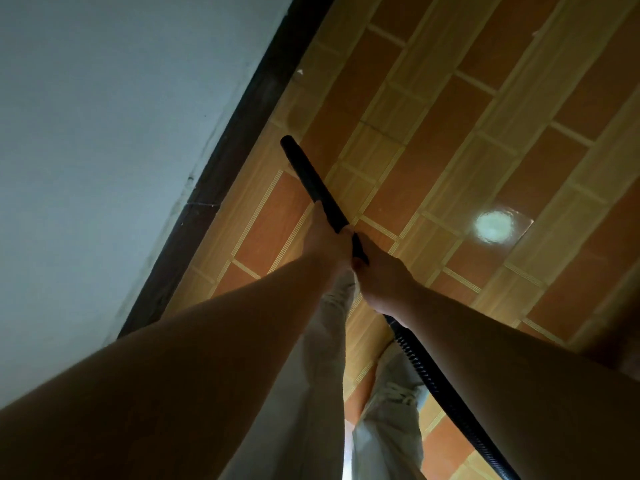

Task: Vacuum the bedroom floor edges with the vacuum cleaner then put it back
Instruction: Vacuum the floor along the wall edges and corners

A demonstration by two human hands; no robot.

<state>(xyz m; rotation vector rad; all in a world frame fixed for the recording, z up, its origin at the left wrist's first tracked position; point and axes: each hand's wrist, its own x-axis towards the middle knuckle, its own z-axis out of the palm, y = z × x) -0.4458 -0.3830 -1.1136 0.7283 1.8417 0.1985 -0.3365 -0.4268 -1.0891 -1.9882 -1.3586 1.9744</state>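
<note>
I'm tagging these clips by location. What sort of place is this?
Probably a room in a home, at its edge: glossy orange-and-tan tiled floor, dark skirting board under a plain pale wall. Both hands hold a black vacuum tube.

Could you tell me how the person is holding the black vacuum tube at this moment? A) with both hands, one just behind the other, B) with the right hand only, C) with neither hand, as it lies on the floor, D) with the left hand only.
A: the left hand and the right hand both wrap the black vacuum tube, whose tip points toward the dark skirting board.
</note>
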